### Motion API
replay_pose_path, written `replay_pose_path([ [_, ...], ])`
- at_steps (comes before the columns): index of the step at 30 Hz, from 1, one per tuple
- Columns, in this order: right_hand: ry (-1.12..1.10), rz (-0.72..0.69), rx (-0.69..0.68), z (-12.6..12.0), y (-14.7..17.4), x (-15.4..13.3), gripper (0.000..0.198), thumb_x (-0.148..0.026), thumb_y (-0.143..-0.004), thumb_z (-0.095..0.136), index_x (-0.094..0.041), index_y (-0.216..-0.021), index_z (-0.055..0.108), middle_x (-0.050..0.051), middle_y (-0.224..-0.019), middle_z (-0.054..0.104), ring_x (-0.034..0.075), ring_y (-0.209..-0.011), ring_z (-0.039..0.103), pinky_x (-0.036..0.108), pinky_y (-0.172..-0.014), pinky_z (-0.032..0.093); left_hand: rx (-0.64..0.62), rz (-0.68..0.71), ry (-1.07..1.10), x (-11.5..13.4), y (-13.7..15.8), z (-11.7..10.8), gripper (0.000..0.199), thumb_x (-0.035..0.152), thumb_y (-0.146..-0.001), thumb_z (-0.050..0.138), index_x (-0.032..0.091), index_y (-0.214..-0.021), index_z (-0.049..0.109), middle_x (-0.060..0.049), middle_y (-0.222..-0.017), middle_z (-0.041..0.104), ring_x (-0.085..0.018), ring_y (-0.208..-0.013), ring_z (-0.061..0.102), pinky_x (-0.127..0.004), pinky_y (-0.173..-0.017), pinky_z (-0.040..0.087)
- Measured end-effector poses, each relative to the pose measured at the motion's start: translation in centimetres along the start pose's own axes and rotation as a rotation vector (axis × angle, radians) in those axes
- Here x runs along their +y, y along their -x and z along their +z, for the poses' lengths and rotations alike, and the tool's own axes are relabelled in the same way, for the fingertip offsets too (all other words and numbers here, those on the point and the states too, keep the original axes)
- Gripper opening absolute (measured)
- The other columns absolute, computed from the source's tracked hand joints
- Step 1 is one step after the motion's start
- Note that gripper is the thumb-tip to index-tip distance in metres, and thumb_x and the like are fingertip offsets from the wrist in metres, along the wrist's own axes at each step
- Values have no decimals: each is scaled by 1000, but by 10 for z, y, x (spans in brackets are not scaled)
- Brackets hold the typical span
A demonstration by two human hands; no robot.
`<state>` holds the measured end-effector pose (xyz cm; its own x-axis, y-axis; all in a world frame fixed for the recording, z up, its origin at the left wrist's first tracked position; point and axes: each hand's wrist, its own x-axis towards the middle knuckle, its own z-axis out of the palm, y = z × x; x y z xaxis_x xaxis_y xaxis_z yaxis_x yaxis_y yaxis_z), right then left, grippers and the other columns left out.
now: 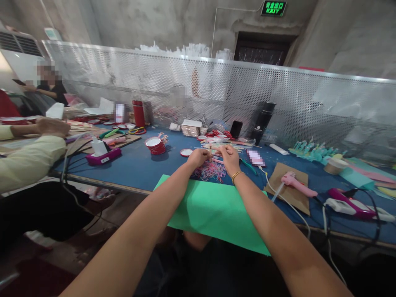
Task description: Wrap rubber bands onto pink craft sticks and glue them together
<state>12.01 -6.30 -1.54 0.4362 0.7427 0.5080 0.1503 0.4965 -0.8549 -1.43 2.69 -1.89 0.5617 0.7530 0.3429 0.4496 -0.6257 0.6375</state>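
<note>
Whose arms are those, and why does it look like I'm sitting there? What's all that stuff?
There's no robot, just a person working with bare hands. The camera sits on that person's head, looking forward and down, which is why it feels like you. Their left hand and right hand are close together above the blue table, and seem to hold something small, too blurry to name. Just below is a tangle of colourful strings, and nearer still, a green sheet. A round red stack stands to the left; a pink glue gun lies on cardboard to the right. The yellow sleeve at far left is somebody else's.
</note>
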Motion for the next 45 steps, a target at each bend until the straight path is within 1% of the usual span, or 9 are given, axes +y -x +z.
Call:
replay_pose_path([
  [3,0,6,-18,0,1,-1,27,-47,-80,56,-21,-73,58,3,-78,72,17,-73,68,30,-69,55,3,0,15,-3,-1,1,34,44,-75,56,15,-69,72,0,-56,57,-10,-51,39,-24,-51,27],
  [7,19,-4,39,-1,3,-3,28,-47,-80,56,-21,-72,58,4,-78,72,18,-74,68,30,-70,55,-3,-3,16,-4,-1,2,32,42,-75,55,15,-70,72,0,-60,60,-10,-53,42,-24,-53,29],
  [12,0,12,-24,0,2,-1,31,-51,-79,55,-21,-72,57,4,-78,72,18,-73,68,31,-69,55,-7,-13,5,-1,2,1,35,43,-76,53,14,-69,72,0,-57,58,-10,-52,39,-24,-52,27],
  [17,32,-39,35,-1,1,3,28,-48,-80,56,-21,-73,59,3,-78,72,18,-74,68,32,-75,54,-20,-26,13,1,4,-2,36,45,-76,54,15,-70,73,0,-59,58,-10,-52,39,-24,-52,27],
  [22,9,3,-24,0,3,-2,27,-47,-79,56,-21,-71,58,2,-73,71,18,-71,67,31,-70,54,-6,-3,9,-3,2,0,36,44,-76,53,15,-71,73,0,-58,58,-11,-53,40,-24,-52,27],
  [28,-6,5,13,-1,4,-4,27,-47,-80,55,-21,-74,58,4,-76,72,19,-75,68,32,-72,55,-6,-35,9,-7,0,3,36,46,-74,54,15,-72,73,1,-58,57,-9,-50,37,-24,-50,25],
  [33,-2,7,-20,0,4,-3,28,-49,-78,57,-21,-72,57,3,-75,72,19,-74,68,32,-71,55,1,1,24,-6,0,3,34,43,-75,54,15,-69,72,0,-60,60,-11,-54,42,-24,-52,28],
  [39,-35,16,17,-2,3,-2,28,-49,-78,57,-21,-72,56,3,-74,71,18,-73,68,33,-72,55,-6,10,49,-5,0,2,31,40,-75,55,15,-68,72,0,-60,61,-11,-54,44,-24,-53,29],
  [45,-68,79,-66,0,5,-2,28,-50,-76,58,-22,-74,55,1,-77,72,19,-76,68,31,-66,56,-7,21,40,-4,0,2,30,38,-77,54,15,-69,72,0,-63,62,-10,-55,44,-24,-54,30],
])
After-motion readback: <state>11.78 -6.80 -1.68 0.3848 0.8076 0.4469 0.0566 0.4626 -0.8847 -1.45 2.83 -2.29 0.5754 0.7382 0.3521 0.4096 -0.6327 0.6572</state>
